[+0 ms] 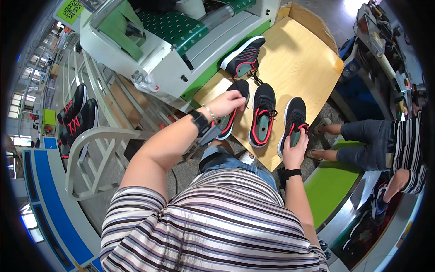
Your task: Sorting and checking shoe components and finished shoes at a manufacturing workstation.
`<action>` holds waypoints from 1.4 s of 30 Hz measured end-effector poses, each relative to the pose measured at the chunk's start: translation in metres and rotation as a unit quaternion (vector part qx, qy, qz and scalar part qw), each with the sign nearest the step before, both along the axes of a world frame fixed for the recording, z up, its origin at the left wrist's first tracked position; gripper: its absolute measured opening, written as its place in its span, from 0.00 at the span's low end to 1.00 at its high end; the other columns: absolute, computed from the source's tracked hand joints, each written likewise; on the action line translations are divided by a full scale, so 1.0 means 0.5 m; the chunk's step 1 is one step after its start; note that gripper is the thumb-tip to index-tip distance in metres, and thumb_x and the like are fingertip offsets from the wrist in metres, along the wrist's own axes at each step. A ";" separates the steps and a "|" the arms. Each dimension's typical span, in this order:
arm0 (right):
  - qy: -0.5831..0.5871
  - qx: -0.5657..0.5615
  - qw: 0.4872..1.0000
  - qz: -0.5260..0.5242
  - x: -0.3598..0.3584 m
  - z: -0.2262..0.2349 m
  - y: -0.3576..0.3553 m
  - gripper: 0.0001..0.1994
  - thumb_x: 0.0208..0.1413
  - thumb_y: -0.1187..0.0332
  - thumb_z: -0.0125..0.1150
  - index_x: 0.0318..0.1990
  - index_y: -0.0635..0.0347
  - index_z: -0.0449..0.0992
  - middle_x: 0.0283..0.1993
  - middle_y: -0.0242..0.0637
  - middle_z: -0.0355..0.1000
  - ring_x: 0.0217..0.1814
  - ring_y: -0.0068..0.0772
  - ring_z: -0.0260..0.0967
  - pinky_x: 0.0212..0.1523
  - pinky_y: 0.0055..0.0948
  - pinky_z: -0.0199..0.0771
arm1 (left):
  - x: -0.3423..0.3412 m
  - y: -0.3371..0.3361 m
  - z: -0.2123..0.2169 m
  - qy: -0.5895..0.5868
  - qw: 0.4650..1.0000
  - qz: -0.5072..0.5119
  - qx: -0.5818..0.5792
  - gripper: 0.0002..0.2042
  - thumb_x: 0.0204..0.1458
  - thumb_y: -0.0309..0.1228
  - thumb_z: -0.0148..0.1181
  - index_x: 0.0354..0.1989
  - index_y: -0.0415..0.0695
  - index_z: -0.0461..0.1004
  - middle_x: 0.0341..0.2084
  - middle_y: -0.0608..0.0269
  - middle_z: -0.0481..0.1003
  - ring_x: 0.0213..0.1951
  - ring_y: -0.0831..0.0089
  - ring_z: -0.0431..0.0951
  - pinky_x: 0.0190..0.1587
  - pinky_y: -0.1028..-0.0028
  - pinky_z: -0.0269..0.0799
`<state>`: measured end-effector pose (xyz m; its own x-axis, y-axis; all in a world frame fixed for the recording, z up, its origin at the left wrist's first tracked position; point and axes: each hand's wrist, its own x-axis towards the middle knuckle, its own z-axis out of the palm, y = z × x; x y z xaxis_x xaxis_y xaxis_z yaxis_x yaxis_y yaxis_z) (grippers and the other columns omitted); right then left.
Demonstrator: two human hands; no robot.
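Note:
Several black sneakers with red trim and grey-green insoles lie on a tan wooden table (303,59). My left hand (225,103) grips the leftmost sneaker (235,111) near its laces. My right hand (295,148) holds the rightmost sneaker (294,120) at its heel end, fingers in the opening. A third sneaker (263,115) lies untouched between them. A fourth sneaker (244,56) rests at the table's far edge, against the machine. Both wrists wear black bands.
A white and green conveyor machine (172,41) stands at the far left of the table. More black sneakers (77,118) sit on a white rack at left. Another person (385,145) in a striped top sits at right, beside a green surface (331,186).

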<state>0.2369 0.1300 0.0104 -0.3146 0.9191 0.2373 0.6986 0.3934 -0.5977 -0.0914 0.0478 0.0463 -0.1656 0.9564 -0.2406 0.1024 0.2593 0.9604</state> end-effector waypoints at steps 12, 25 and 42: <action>0.001 0.001 1.000 0.001 0.006 0.001 0.000 0.32 0.57 0.67 0.63 0.68 0.59 0.60 0.65 0.58 0.62 0.67 0.64 0.60 0.65 0.47 0.64 | 0.023 -0.096 0.097 -0.138 0.988 0.022 0.063 0.10 0.67 0.30 0.53 0.52 0.40 0.71 0.39 0.68 0.77 0.39 0.82 0.73 0.47 0.78 0.71; 0.091 0.176 0.980 0.032 -0.009 0.079 -0.016 0.28 0.52 0.73 0.69 0.62 0.55 0.70 0.68 0.54 0.57 0.70 0.57 0.55 0.64 0.46 0.62 | 0.013 -0.055 0.117 -0.160 0.981 0.067 0.090 0.11 0.70 0.32 0.48 0.50 0.36 0.72 0.33 0.65 0.76 0.43 0.73 0.76 0.53 0.72 0.70; 0.310 -0.124 0.941 0.049 -0.151 0.219 0.145 0.06 0.65 0.71 0.56 0.39 0.65 0.75 0.31 0.35 0.72 0.36 0.30 0.69 0.42 0.30 0.70 | 0.015 -0.055 0.091 -0.020 0.997 -0.075 -0.014 0.10 0.68 0.29 0.49 0.49 0.36 0.72 0.37 0.69 0.75 0.34 0.83 0.70 0.42 0.79 0.71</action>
